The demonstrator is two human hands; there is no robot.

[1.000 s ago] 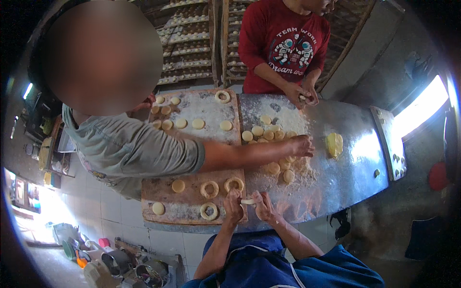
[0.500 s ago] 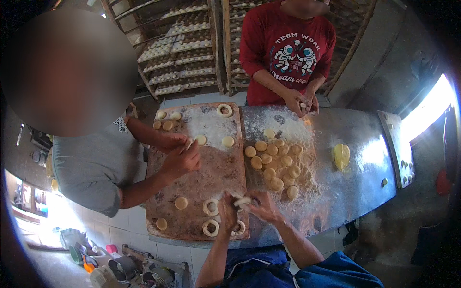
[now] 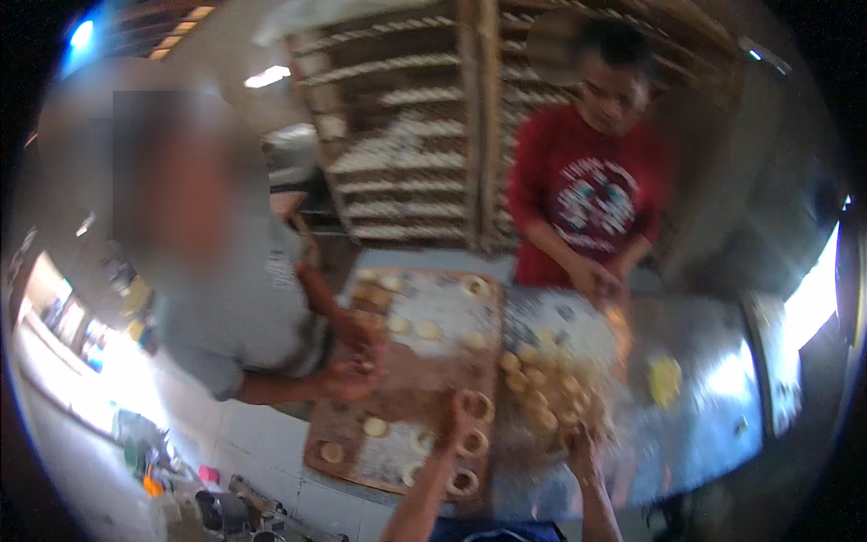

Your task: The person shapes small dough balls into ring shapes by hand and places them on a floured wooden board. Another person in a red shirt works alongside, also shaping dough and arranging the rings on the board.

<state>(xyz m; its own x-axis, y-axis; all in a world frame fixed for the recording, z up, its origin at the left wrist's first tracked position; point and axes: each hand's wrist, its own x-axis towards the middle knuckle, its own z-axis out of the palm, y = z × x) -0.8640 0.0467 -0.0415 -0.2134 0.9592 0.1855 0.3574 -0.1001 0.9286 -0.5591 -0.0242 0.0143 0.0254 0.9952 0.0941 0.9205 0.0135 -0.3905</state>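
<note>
My left hand point(image 3: 457, 417) is over the right part of a floured brown board point(image 3: 406, 388), right beside a pale dough ring point(image 3: 477, 407). Motion smears its fingers, so I cannot tell whether they touch the ring. More dough rings point(image 3: 461, 481) lie below it, near the board's front edge. My right hand point(image 3: 583, 444) reaches to the near right edge of a cluster of round, flattened dough pieces point(image 3: 542, 397) on the dark metal table. Its fingers are blurred too, and any dough in them is hidden.
A yellow lump point(image 3: 666, 380) sits on the table to the right. Across the table a person in a red shirt point(image 3: 587, 199) has both hands together. A person in grey point(image 3: 253, 307) works at the board's left. Racks point(image 3: 397, 185) of pale pieces stand behind.
The view has tilted up, shifting the scene lower. My hands, earlier together on a piece of dough, have parted: the left stays over the board, the right has gone to the dough cluster.
</note>
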